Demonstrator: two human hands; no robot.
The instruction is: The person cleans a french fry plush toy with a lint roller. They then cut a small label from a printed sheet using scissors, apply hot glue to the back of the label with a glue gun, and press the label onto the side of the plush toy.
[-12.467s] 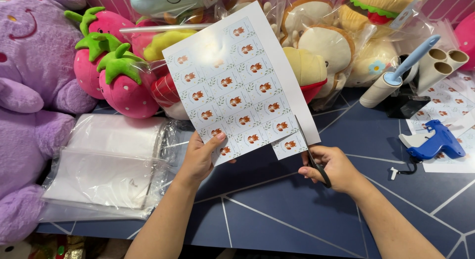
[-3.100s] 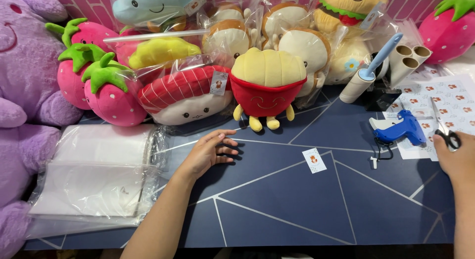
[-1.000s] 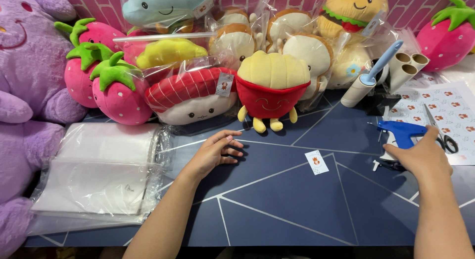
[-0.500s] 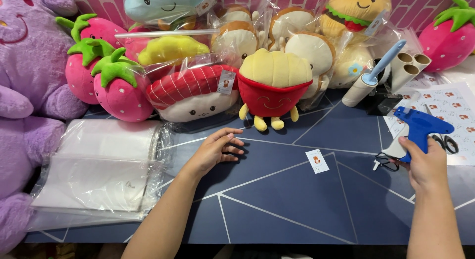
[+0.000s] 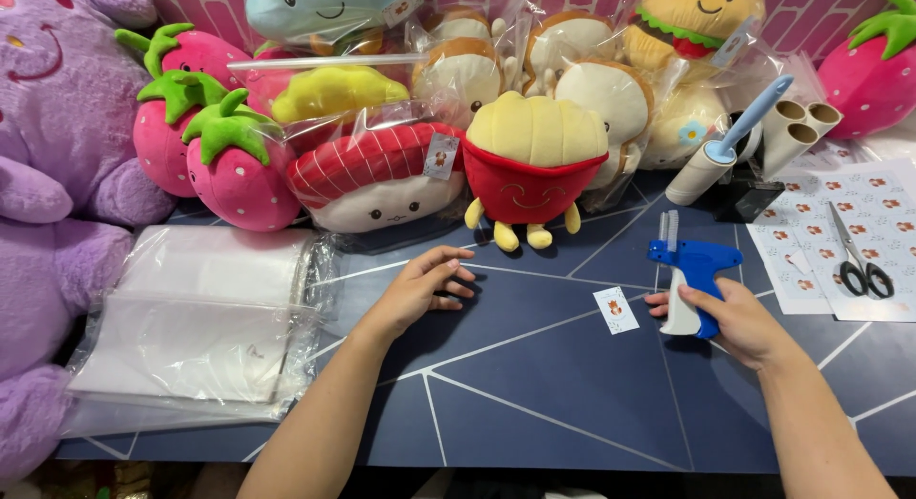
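Right hand point(image 5: 739, 320) is closed around the handle of the blue tagging gun point(image 5: 692, 275), fingers wrapped and the needle end pointing up and away from the wrist. The gun is lifted off the dark table point(image 5: 534, 394) — not yet applied to anything. One cut paper tag point(image 5: 615, 309) lies flat on the table just beyond the right fingertips, loose and unattached.

Left hand point(image 5: 420, 291) rests palm-down on the table, fingers loosely spread, gripping nothing. Just beyond its fingertips sits the red-and-yellow plush point(image 5: 534, 165), unbagged and, by the look of it, without a tag.

Judged progress: early — tag cut and tool in hand; the scissors point(image 5: 859, 256) lie set down on the tag sheets point(image 5: 811, 213), past the right hand. Fastening the tag appears outstanding, as does bagging; the clear bags point(image 5: 200, 318) lie stacked beside the left forearm.
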